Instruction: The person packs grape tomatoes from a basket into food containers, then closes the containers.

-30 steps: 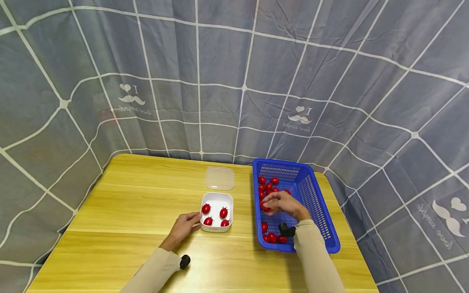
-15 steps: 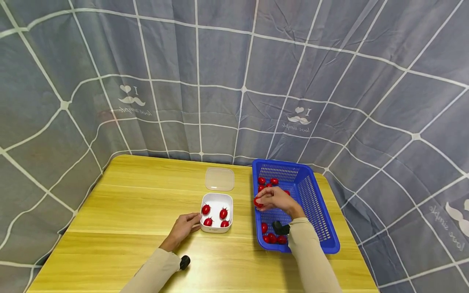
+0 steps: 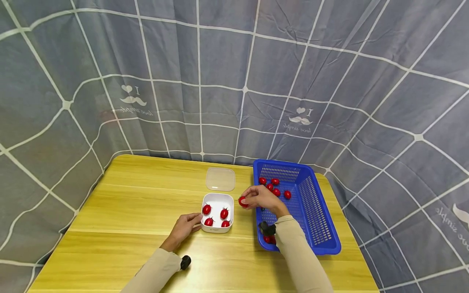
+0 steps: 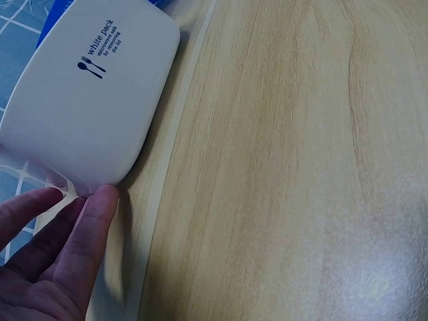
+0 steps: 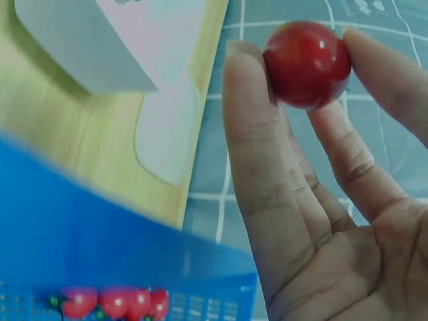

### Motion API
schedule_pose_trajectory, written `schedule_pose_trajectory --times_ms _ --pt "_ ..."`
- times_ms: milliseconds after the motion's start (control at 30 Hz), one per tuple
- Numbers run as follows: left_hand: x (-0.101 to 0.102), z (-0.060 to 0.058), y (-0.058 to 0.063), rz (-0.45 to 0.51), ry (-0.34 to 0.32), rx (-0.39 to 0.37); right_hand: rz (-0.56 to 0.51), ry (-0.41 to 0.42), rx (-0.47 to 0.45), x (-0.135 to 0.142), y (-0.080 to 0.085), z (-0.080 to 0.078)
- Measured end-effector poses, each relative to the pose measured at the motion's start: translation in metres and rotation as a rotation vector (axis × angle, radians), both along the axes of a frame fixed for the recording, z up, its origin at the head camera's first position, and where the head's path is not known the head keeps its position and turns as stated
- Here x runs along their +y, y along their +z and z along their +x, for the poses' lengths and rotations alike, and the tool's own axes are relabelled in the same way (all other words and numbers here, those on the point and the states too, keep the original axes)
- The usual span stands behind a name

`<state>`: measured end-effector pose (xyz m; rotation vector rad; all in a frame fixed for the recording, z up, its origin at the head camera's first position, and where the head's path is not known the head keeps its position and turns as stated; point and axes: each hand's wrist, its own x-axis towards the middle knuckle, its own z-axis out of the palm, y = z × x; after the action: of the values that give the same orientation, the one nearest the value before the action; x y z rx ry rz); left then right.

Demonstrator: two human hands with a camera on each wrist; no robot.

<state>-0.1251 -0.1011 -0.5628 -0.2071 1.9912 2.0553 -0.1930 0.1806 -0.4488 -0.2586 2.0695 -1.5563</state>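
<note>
Red and glossy, a cherry tomato point(image 3: 243, 202) is pinched between the fingers point(image 5: 247, 120) of the right hand point(image 3: 261, 198); it is held above the strip of worktop point(image 3: 139, 203) that lies between a white food box point(image 3: 216, 230) and a blue plastic basket point(image 3: 315, 203). Four further cherry tomatoes point(image 3: 224, 213), some with visible green stalks, are contained in the box. Its left wall is touched by the left hand point(image 3: 185, 228), whose fingers are extended, with their tips set against a lower corner, as shown in the left wrist view. One outer wall is printed with a spoon, a fork and the words "white pack". Just behind the box, a translucent lid point(image 3: 220, 179) is laid flat. More tomatoes point(image 3: 276, 192) are scattered in the basket, partly hidden by the right arm. Both forearms are covered by cream sleeves point(image 3: 155, 270). Behind the worktop, a grey curtain point(image 3: 220, 101) is crossed by white lines.
</note>
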Motion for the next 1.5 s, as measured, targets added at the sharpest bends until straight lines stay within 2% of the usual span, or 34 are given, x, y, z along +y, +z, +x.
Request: schedule_pose_trajectory --times_ms 333,567,1000,1133,1500 --pt "0.000 0.000 0.001 -0.006 -0.003 0.003 -0.027 -0.040 -0.023 -0.031 -0.003 0.004" --pt "0.000 -0.001 0.002 0.008 0.002 0.003 -0.042 -0.020 -0.044 -0.046 -0.006 0.010" --pt "0.000 -0.001 0.003 -0.013 -0.001 0.000 0.061 -0.023 -0.015 -0.069 -0.028 0.018" --pt "0.000 0.000 0.003 -0.020 -0.004 0.003 0.101 -0.016 0.026 -0.074 -0.034 0.020" --pt "0.000 0.000 0.005 -0.014 -0.015 0.009 0.221 0.031 0.106 -0.079 -0.036 0.021"
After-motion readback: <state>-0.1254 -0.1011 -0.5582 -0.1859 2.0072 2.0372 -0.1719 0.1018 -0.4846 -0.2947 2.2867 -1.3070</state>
